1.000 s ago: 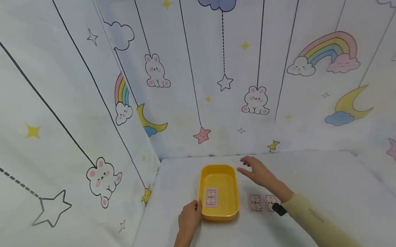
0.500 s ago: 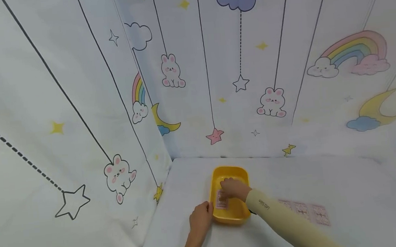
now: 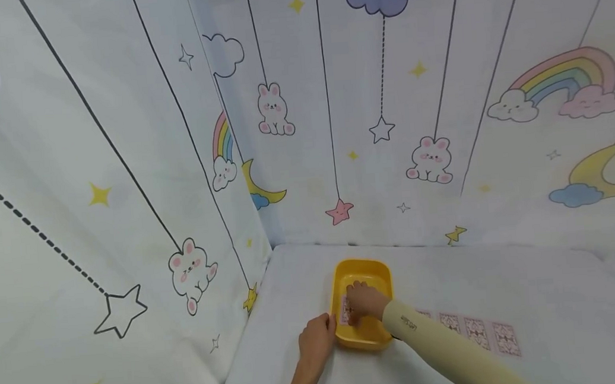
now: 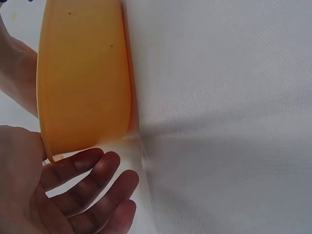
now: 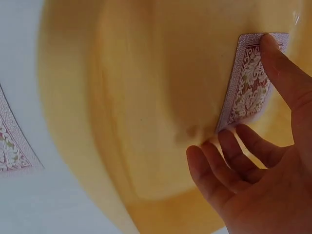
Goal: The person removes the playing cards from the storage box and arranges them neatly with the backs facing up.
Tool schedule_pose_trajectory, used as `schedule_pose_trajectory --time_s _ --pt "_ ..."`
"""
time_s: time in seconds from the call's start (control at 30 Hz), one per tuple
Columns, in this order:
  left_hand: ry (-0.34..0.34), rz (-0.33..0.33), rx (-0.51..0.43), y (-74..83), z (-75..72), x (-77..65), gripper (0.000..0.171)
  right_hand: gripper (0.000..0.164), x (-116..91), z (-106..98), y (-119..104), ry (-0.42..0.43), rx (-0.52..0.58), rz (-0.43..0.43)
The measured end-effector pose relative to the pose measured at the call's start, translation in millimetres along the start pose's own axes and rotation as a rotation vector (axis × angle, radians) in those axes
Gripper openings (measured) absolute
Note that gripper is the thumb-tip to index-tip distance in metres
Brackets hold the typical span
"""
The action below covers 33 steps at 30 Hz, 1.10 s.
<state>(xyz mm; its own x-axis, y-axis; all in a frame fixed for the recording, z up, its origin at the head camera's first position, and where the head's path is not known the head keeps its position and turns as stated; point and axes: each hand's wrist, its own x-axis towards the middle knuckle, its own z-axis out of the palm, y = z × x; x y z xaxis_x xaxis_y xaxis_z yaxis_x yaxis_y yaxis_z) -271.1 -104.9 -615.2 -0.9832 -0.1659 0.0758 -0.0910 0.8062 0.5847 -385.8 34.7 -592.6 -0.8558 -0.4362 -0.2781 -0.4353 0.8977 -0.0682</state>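
Note:
A yellow plastic tray stands on the white table. My left hand holds its near left rim; in the left wrist view, the thumb lies at the rim and the fingers curl below, outside the wall. My right hand reaches down into the tray. There it grips a playing card lying face down, with a red and white floral back. The thumb touches one short end and the fingertips the opposite end. From the head view, the right hand covers part of this card.
Several more face-down playing cards lie in a row on the table to the tray's right, partly behind the right sleeve. A white wall sheet printed with rabbits, stars and clouds rises behind and at the left.
My right hand has come from beyond the tray's right side down into it and taken hold of the card. The left hand keeps the rim. The head view has turned slightly left.

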Motion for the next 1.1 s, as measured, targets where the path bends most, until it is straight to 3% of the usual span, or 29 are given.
schedule_pose_trajectory --time_s 0.43,0.67,0.77,0.9,1.0,1.1 --pt "-0.014 -0.030 0.005 3.0 -3.7 4.2 0.040 0.095 -10 -11 0 -0.019 0.122 -0.007" --pt "-0.031 -0.018 -0.010 5.2 -4.5 1.9 0.039 0.107 -7 -8 7 -0.042 0.138 0.043" --pt "-0.026 -0.003 -0.001 6.1 -4.6 1.4 0.039 0.100 -4 -9 10 0.001 0.117 0.011" --pt "-0.011 0.009 0.006 5.6 -4.4 2.9 0.039 0.078 3 -10 13 0.075 0.116 -0.053" --pt "-0.012 0.000 0.003 3.8 -3.3 3.2 0.040 0.060 6 -5 18 0.081 0.239 -0.083" --pt "-0.023 -0.015 -0.004 1.6 -1.3 2.1 0.040 0.045 3 -4 23 0.052 0.430 -0.086"
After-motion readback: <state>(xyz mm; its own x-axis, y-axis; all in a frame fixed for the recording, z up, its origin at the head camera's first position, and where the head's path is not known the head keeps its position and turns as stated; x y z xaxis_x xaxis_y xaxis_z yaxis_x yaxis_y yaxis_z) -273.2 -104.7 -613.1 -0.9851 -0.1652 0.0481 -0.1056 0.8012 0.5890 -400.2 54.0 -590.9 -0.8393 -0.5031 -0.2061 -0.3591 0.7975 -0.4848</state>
